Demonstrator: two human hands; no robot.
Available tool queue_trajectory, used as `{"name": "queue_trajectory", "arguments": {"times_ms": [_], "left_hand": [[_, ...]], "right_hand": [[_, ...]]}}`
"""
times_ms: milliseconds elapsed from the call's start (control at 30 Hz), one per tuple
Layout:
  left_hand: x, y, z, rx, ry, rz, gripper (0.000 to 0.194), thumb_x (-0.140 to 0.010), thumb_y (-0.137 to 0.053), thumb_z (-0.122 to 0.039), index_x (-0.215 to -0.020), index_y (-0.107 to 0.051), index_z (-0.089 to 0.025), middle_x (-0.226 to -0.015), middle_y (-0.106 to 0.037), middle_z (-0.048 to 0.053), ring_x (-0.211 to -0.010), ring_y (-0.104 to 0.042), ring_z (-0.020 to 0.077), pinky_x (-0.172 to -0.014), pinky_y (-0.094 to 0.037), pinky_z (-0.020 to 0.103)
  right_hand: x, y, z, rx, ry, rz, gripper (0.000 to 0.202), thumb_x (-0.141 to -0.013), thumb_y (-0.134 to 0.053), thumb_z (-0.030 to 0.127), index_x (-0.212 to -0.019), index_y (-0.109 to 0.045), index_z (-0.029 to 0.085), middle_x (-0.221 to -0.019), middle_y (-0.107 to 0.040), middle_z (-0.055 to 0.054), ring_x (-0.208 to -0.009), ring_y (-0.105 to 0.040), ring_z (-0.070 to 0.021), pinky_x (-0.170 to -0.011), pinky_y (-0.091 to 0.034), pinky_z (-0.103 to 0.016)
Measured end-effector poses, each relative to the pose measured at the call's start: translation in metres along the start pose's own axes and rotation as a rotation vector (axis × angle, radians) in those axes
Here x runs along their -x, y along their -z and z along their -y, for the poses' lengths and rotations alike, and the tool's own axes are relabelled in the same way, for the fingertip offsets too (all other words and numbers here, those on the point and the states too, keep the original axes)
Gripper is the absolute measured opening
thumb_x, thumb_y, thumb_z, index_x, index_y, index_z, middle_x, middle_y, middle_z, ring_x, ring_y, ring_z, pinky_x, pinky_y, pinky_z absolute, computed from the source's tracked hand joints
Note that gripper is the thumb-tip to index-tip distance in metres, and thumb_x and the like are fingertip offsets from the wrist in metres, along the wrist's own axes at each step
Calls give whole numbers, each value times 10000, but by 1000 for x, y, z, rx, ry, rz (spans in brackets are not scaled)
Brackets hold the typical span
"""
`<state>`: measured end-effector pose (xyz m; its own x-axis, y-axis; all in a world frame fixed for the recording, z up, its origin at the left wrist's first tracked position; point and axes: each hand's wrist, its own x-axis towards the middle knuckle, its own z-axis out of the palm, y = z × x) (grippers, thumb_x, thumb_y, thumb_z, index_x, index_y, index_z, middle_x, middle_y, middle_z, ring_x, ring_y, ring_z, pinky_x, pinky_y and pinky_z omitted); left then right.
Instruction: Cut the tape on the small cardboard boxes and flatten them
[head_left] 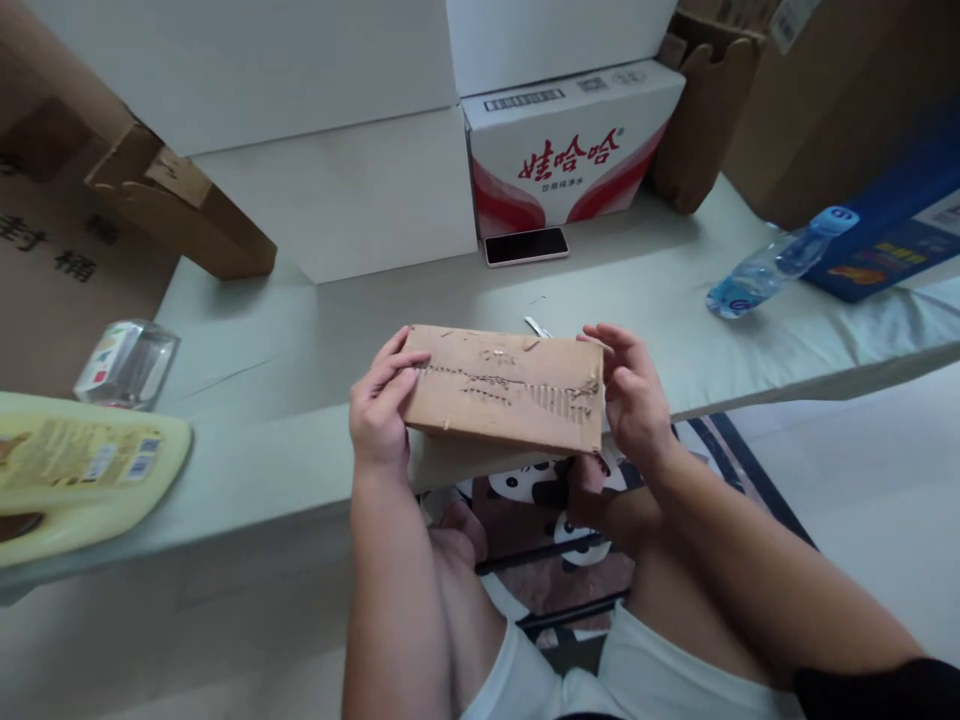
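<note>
A small brown cardboard box (510,395), its upper face torn along a line with the corrugation showing, is tilted over the table's front edge. My left hand (382,410) grips its left end, fingers on the upper face. At the other end is my right hand (634,395), fingers apart and loosely bent beside the box's right edge; whether they touch it I cannot make out. Just behind the box, a small metal blade-like tip (536,327) lies on the table, its remainder hidden by the box.
On the cloth-covered table (277,350) are a phone (526,247), a white carton with red print (570,160) and plain white boxes (390,190). A water bottle (780,262) leans at the right near a blue box (892,240). Leftward are a clear container (131,365) and a yellow jug (90,470).
</note>
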<state>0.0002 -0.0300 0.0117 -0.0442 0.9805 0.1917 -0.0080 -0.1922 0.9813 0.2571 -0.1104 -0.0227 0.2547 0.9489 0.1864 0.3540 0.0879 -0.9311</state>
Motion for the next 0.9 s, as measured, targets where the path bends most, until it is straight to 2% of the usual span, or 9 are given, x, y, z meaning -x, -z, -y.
{"name": "queue_trajectory", "arguments": {"times_ms": [67,133,233,333,467,600,700,833,900], "left_hand": [[-2,2,0,84,77,-79,155,-687,-642,-209,-750,-777,-252,-1142,-743,39,-1301,-567,274,-1192,-333,452],[-6,7,2,164,144,-191,138,-657,-641,-218,-727,-758,-240,-1026,-752,41,-1195,-623,257,-1116,-417,412],[-11,16,10,288,243,-347,163,-624,-656,-260,-761,-737,-226,-917,-728,24,-939,-670,203,-875,-529,330],[-11,17,18,342,365,-344,234,-583,-699,-268,-812,-720,-226,-863,-715,7,-787,-646,164,-693,-512,267],[1,2,22,172,539,-79,305,-657,-766,-413,-875,-727,-203,-910,-748,30,-829,-661,181,-693,-509,266],[16,-4,17,137,699,212,792,-784,-383,-849,-1057,-708,-181,-939,-760,112,-895,-705,275,-647,-527,331],[23,1,13,2,774,481,941,-722,-313,-941,-1114,-668,-163,-835,-744,128,-687,-703,255,-493,-442,291],[21,5,12,-260,785,800,809,-754,-405,-890,-979,-667,-158,-872,-742,117,-532,-654,164,-438,-329,240],[18,3,14,-346,751,870,673,-797,-512,-787,-926,-679,-147,-893,-738,108,-519,-620,126,-471,-363,240]], "right_hand": [[-4,1,-4,-24,-142,-88,526,-935,-341,453,-1393,-478,234,-1489,-505,-97,-1407,-458,-229,-1153,-408,-426],[-7,2,-8,-39,-249,-93,502,-927,-403,497,-1285,-592,201,-1470,-538,-106,-1416,-452,-247,-1213,-324,-456],[-7,-2,-10,-140,-198,147,622,-937,-321,648,-1223,-674,223,-1472,-552,-69,-1437,-432,-261,-1247,-256,-477],[-1,-9,-9,-250,-28,311,776,-900,-234,782,-1440,-529,308,-1555,-458,-3,-1496,-342,-254,-1234,-291,-479],[7,-15,-7,-249,93,320,905,-829,-359,842,-1596,-198,389,-1681,-150,53,-1543,-228,-272,-1214,-323,-493],[10,-14,-4,-265,231,266,826,-869,-456,736,-1582,-142,460,-1687,37,120,-1566,-129,-275,-1230,-293,-509],[11,-12,0,-265,317,167,702,-901,-503,630,-1539,-259,466,-1687,-84,118,-1574,-75,-243,-1271,-180,-511],[11,-8,6,-325,270,47,459,-904,-537,576,-1316,-560,375,-1652,-269,59,-1553,-195,-263,-1258,-211,-507],[11,-7,8,-327,230,76,366,-897,-577,537,-1198,-630,336,-1640,-304,41,-1536,-251,-273,-1235,-267,-494]]}}
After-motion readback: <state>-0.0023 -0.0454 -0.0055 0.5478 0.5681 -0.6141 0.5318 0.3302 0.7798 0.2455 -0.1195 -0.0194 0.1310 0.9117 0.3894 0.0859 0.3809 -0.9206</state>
